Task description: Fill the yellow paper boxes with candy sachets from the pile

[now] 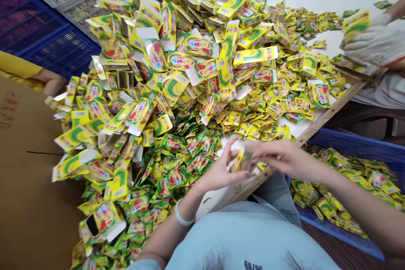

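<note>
My left hand, with a pale band on its wrist, holds a small yellow candy box between thumb and fingers, near the table's front edge. Close by on the right, my right hand has its fingers drawn together beside the box's end; motion blur hides what is in them. Green candy packets lie heaped left of my hands. Yellow candy packets are piled just beyond them. Flat and part-opened yellow boxes form a large mound behind.
A blue crate holding yellow boxes or packets stands below the table's wooden edge at right. Another person's gloved hand holds a yellow packet or box. At left are a brown carton, another person's arm and stacked crates.
</note>
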The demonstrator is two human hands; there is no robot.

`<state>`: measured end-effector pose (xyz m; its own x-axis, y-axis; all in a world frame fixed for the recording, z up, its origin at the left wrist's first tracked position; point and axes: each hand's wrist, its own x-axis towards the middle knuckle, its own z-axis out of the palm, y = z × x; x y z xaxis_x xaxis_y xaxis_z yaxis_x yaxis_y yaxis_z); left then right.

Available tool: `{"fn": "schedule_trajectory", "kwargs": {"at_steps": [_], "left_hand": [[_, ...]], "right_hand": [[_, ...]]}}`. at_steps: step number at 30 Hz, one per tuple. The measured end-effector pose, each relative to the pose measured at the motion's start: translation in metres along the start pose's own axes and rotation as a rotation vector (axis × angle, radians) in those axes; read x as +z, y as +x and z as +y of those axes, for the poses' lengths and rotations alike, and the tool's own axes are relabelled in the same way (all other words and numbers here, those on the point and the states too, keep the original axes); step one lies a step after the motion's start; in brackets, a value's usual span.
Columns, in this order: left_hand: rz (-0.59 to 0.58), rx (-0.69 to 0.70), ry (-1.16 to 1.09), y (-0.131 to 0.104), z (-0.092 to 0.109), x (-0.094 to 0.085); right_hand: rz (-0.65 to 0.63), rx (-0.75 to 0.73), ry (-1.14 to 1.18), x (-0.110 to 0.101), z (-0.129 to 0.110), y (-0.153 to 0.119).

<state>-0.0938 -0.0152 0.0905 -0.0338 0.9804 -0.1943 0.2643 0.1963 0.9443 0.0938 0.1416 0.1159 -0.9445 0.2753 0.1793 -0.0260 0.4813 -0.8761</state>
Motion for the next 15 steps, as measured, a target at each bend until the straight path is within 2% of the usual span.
{"fn": "schedule_trajectory", "kwargs": {"at_steps": [3, 4, 5, 6, 7, 10, 11, 13, 15], "left_hand": [[0.399, -0.003, 0.536, -0.003, -0.017, -0.015], [0.496, -0.037, 0.718, -0.004, -0.025, -0.019], [0.548, -0.075, 0.865, -0.005, -0.033, -0.022], [0.559, -0.105, 0.97, -0.007, -0.042, -0.024], [0.544, -0.117, 1.033, -0.008, -0.049, -0.024], [0.509, -0.076, 1.052, -0.012, -0.063, -0.025], [0.511, -0.06, 1.02, -0.013, -0.064, -0.027], [0.517, -0.045, 0.905, -0.016, -0.063, -0.033], [0.556, -0.07, 0.704, -0.019, -0.057, -0.039]], "right_hand": [[0.48, 0.071, -0.359, -0.043, 0.011, 0.009], [0.613, 0.104, -0.504, -0.052, 0.015, 0.013], [0.685, 0.13, -0.631, -0.055, 0.019, 0.018], [0.683, 0.142, -0.728, -0.052, 0.023, 0.022], [0.613, 0.14, -0.792, -0.043, 0.026, 0.027], [0.272, 0.122, -0.898, 0.009, 0.038, 0.039], [0.203, 0.149, -0.942, 0.028, 0.042, 0.042], [0.142, 0.225, -1.009, 0.054, 0.05, 0.047], [0.153, 0.281, -0.994, 0.063, 0.056, 0.048]]}}
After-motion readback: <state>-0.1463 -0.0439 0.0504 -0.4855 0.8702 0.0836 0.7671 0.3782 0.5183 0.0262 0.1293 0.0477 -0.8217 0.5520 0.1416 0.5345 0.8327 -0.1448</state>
